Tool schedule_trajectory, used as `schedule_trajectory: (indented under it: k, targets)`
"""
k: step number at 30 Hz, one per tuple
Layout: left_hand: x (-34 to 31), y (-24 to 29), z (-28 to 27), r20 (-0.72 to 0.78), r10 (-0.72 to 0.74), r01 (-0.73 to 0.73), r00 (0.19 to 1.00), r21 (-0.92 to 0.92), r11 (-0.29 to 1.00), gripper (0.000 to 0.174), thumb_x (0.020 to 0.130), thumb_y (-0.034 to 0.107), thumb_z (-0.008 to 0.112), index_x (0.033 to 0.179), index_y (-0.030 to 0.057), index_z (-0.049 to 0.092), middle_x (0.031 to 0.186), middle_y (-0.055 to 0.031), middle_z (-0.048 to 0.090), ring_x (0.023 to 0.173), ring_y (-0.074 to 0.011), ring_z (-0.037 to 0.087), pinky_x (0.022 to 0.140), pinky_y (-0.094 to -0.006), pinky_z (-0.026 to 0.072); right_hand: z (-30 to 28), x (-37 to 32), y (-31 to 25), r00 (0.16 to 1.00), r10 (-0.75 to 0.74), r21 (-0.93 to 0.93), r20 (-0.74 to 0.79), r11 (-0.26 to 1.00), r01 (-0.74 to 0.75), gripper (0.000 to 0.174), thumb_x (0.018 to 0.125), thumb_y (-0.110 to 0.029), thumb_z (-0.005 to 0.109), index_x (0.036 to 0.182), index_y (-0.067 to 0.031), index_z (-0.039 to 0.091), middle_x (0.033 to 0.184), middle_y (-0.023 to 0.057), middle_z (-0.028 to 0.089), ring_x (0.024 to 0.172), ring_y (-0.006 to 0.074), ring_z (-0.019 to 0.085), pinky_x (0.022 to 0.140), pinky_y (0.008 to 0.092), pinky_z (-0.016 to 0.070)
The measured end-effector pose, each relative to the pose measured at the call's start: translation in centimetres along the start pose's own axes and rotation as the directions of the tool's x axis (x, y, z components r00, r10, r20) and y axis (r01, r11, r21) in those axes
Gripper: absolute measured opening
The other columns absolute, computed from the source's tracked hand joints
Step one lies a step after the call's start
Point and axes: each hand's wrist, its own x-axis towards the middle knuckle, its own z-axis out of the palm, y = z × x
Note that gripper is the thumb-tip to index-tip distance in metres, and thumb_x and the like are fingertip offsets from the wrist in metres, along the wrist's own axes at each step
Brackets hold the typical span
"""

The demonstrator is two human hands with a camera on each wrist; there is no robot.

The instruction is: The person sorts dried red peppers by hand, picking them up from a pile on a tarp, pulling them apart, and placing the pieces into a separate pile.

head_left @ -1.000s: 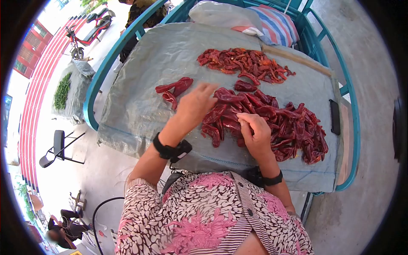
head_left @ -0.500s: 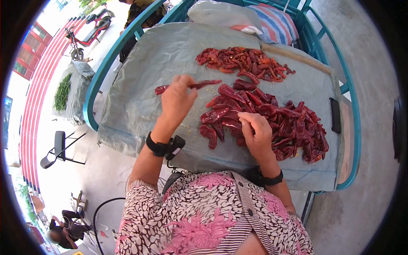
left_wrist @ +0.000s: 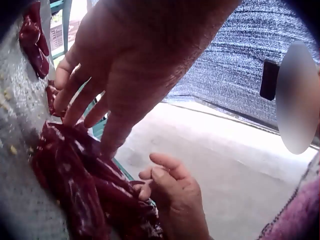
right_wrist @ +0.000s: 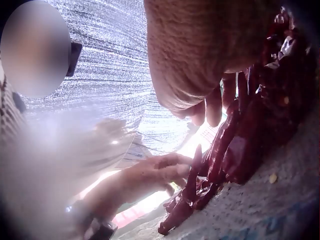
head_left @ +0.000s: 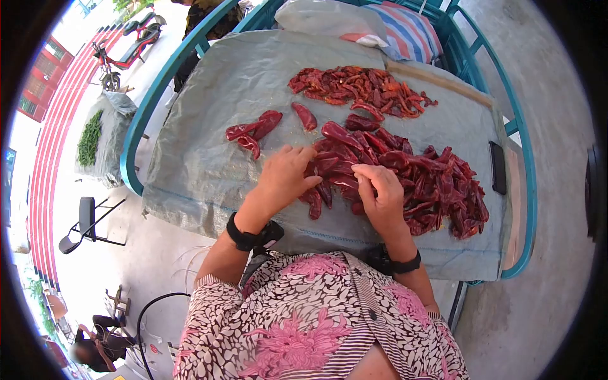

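Note:
A heap of glossy dark red chili peppers [head_left: 443, 190] lies on the sheet-covered surface in the head view. My left hand [head_left: 288, 174] is at its left end, fingers and thumb stretched over the nearest peppers; the left wrist view shows those fingertips right at a chili pepper [left_wrist: 75, 175]. My right hand [head_left: 383, 199] stays at the front of the heap, its fingers loosely bent, with no pepper visible in it. A lone chili pepper [head_left: 304, 116] lies beyond the left hand, and a small cluster of chili peppers [head_left: 256, 128] farther left.
Behind the heap is a pile of smaller, brighter red dried peppers [head_left: 364, 90]. A black phone [head_left: 498, 168] lies at the right edge. Teal rails [head_left: 520, 126] frame the cart bed, and stuffed sacks [head_left: 405, 31] stand at its back.
My left hand held a chili pepper at the upper left half a second ago. That pepper now lies alone on the sheet, and the hand is back at the heap. The right hand has hardly moved.

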Motion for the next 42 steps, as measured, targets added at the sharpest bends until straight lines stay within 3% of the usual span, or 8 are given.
schedule_trajectory:
  k: [8,11,14,20,26,33,39,42]
  targets:
    - [0.3,0.1,-1.3,-0.009,-0.404,0.404,0.915,0.041,0.914,0.047,0.085,0.025,0.078,0.127,0.0098,0.064,0.097,-0.0138,0.068,0.105,-0.0340,0.063,0.086,-0.0439,0.0529,0.1,-0.4,0.4,0.999,-0.007,0.009,-0.046,1.000,0.007,0.020,0.090,0.000,0.069,0.109,-0.0076,0.072,0.100,0.0089,0.074,0.090,0.0288,0.071,0.083,0.0394,0.0535]
    - [0.5,-1.8,-0.8,-0.384,-0.312,0.376,0.869,0.102,0.921,0.047,0.087,0.022,0.077,0.130,0.0105,0.063,0.107,-0.0166,0.067,0.105,-0.0351,0.063,0.086,-0.0431,0.0530,0.0,-0.3,0.3,0.999,-0.024,-0.005,-0.032,1.000,0.024,0.020,0.090,0.001,0.069,0.108,-0.0077,0.072,0.098,0.0083,0.074,0.089,0.0283,0.070,0.083,0.0391,0.0529]
    - [0.9,-0.6,-1.7,-0.393,-0.175,0.219,0.902,0.067,0.973,0.045,0.088,0.017,0.075,0.130,0.0103,0.062,0.116,-0.0181,0.064,0.105,-0.0354,0.063,0.088,-0.0438,0.0526,0.1,-0.3,0.6,0.995,-0.051,-0.050,-0.082,0.998,0.047,0.020,0.089,0.001,0.069,0.108,-0.0075,0.072,0.098,0.0078,0.073,0.089,0.0281,0.068,0.082,0.0388,0.0521]
    - [0.8,-0.1,2.1,-0.016,0.030,-0.031,0.999,-0.033,0.999,0.034,0.088,0.015,0.075,0.120,0.0091,0.067,0.103,-0.0112,0.068,0.100,-0.0311,0.065,0.084,-0.0414,0.0536,0.2,-0.4,1.0,0.986,-0.078,-0.067,-0.150,0.995,0.069,0.020,0.088,0.002,0.069,0.107,-0.0063,0.071,0.099,0.0084,0.072,0.089,0.0284,0.067,0.081,0.0386,0.0519]
    - [0.8,-0.2,0.4,-0.160,-0.225,0.196,0.961,-0.181,0.964,0.021,0.089,0.017,0.074,0.106,0.0070,0.067,0.097,-0.0100,0.068,0.082,-0.0259,0.068,0.074,-0.0402,0.0548,0.2,-0.6,1.4,0.987,-0.056,-0.051,-0.149,0.997,0.049,0.022,0.088,0.005,0.068,0.106,-0.0058,0.071,0.099,0.0092,0.072,0.088,0.0285,0.066,0.078,0.0380,0.0530]
    - [0.8,-0.9,-0.3,-0.515,-0.327,0.393,0.793,0.021,0.919,0.031,0.088,0.015,0.076,0.115,0.0049,0.064,0.110,-0.0133,0.064,0.107,-0.0335,0.063,0.086,-0.0433,0.0529,0.2,-0.6,1.4,0.989,-0.024,-0.029,-0.147,0.999,0.020,0.022,0.088,0.004,0.068,0.108,-0.0052,0.071,0.098,0.0100,0.072,0.086,0.0290,0.067,0.076,0.0380,0.0540]
    - [1.5,-1.2,2.6,-0.169,-0.081,0.086,0.982,0.025,0.996,0.040,0.086,0.015,0.075,0.123,0.0048,0.063,0.111,-0.0137,0.066,0.108,-0.0349,0.061,0.093,-0.0446,0.0511,0.3,-0.7,1.6,0.989,-0.026,-0.029,-0.147,0.999,0.021,0.021,0.089,0.004,0.068,0.107,-0.0051,0.072,0.098,0.0106,0.073,0.087,0.0292,0.069,0.076,0.0375,0.0554]
    - [2.4,-1.3,3.4,-0.031,-0.149,0.146,0.988,-0.069,0.987,0.042,0.087,0.017,0.074,0.125,0.0051,0.063,0.111,-0.0129,0.067,0.110,-0.0351,0.061,0.093,-0.0454,0.0511,0.2,-0.8,1.5,0.988,-0.016,-0.025,-0.153,1.000,0.013,0.020,0.090,0.003,0.068,0.108,-0.0051,0.072,0.098,0.0107,0.073,0.088,0.0295,0.069,0.078,0.0377,0.0560]
